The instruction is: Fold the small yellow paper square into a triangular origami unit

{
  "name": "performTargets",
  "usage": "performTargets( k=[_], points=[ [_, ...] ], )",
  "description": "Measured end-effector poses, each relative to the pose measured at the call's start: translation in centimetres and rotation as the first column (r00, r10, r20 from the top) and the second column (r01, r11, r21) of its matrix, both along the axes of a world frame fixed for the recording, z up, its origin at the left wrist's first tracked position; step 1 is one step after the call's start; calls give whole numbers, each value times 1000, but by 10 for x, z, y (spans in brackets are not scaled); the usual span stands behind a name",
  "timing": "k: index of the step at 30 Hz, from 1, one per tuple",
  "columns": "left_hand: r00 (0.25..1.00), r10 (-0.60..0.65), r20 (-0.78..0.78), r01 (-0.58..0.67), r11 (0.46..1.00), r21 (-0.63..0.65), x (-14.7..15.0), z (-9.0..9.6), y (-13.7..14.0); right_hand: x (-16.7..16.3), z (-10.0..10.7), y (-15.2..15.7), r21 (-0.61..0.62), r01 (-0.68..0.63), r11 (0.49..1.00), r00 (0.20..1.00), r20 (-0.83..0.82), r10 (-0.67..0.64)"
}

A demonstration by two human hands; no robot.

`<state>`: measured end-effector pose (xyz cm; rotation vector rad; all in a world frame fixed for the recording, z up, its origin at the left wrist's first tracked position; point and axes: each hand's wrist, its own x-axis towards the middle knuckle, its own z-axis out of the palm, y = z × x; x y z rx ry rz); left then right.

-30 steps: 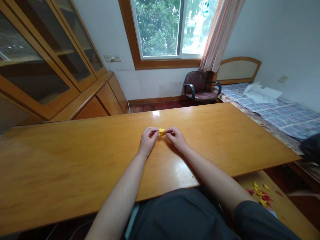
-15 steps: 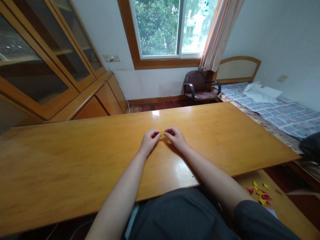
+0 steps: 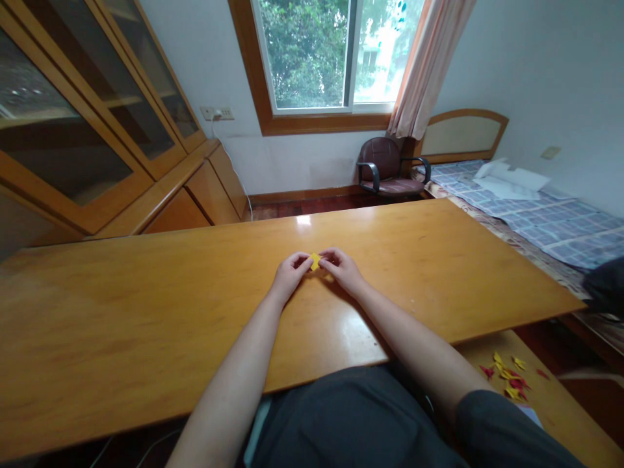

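A small piece of yellow folded paper (image 3: pixel 315 261) is held between my two hands, just above the wooden table (image 3: pixel 170 305). My left hand (image 3: pixel 291 272) pinches its left corner between thumb and fingers. On the opposite side, my right hand (image 3: pixel 342 268) grips the right corner the same way. The paper looks diamond-shaped and faces me; its finer folds are too small to make out.
On a lower surface (image 3: pixel 570 416) at the right lie several red and yellow folded paper pieces (image 3: pixel 511 377). An office chair (image 3: pixel 385 166) stands beyond the table, beside a bed (image 3: pixel 550 214). A glass-door cabinet (image 3: pixel 146 182) lines the left wall.
The yellow paper has turned or opened slightly, from a rounder outline to a clearer diamond. Both hands have stayed nearly in place, still pinching it.
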<state>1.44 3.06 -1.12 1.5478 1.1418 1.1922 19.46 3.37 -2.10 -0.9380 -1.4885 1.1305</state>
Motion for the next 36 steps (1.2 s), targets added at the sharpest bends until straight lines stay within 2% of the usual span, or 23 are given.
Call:
performTargets(
  k=[11,24,36],
  points=[
    [999,25,38,-24,999,-35,-3,2,2,0,3,-2,-11,-46,999,998,-51,45],
    [998,31,58,-29,999,-33,-2,2,2,0,11,-8,67,-29,997,997,67,24],
    [996,32,81,-27,998,-58,-1,1,1,0,7,-5,102,-48,994,995,90,39]
  ],
)
